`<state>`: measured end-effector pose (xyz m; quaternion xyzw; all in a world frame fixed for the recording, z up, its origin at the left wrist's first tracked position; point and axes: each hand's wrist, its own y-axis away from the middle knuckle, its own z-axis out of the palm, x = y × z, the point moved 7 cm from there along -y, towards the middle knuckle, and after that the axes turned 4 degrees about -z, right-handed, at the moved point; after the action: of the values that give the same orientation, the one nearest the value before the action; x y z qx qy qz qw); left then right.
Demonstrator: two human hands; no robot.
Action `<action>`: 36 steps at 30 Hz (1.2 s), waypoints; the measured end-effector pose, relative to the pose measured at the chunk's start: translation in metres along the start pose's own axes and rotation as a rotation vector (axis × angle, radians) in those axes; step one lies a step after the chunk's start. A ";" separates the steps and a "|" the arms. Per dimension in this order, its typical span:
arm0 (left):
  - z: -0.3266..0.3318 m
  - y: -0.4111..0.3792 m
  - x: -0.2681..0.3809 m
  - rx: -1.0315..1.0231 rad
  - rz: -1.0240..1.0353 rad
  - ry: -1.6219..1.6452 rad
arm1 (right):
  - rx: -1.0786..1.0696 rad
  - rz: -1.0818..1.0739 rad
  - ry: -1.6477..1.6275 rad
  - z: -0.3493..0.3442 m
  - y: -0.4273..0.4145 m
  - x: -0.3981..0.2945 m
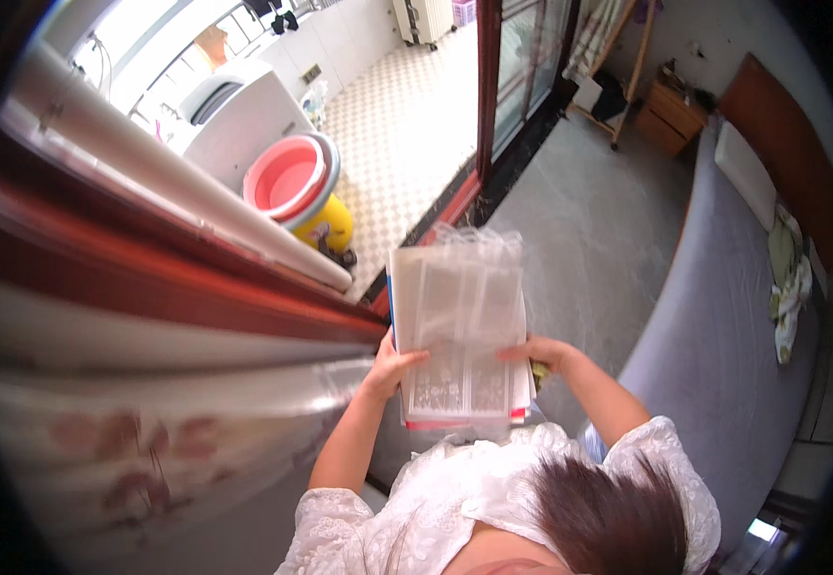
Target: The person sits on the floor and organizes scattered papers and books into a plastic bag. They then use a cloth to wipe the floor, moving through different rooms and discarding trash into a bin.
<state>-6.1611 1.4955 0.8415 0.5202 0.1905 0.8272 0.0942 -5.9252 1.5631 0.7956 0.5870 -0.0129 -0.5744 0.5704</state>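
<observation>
A stack of flat papers or folders (463, 309) is held in front of my chest, with a translucent patterned plastic sheet on top. Crumpled clear plastic sticks out past its far edge, and a red edge shows at the near side. My left hand (392, 363) grips the stack's left side, thumb on top. On the right side, my right hand (545, 352) holds it the same way. Something yellow-green (539, 371) shows just under the right hand; what it is I cannot tell. The fingers beneath the stack are hidden.
To the right is a bed (711, 316) with a grey-blue sheet. A red-framed sliding door (488, 93) opens onto a tiled floor with a washing machine (251, 122) and a red basin (285, 176). A floral curtain (150, 453) hangs close on the left.
</observation>
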 end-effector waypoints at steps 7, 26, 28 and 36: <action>-0.062 -0.145 0.107 0.064 -0.054 0.032 | -0.041 -0.082 -0.098 -0.025 -0.115 -0.163; -0.192 -0.566 0.402 -0.127 -0.224 0.066 | 0.106 -0.408 -0.105 -0.108 -0.373 -0.597; -0.198 -0.619 0.424 -0.156 -0.226 -0.025 | 0.150 -0.403 -0.152 -0.130 -0.402 -0.618; -0.228 -0.902 0.529 -0.144 -0.203 -0.210 | 0.232 -0.462 -0.283 -0.265 -0.600 -0.761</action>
<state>-6.6374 2.4534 0.8172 0.5736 0.1713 0.7661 0.2338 -6.3853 2.4559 0.8041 0.5496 -0.0239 -0.7600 0.3460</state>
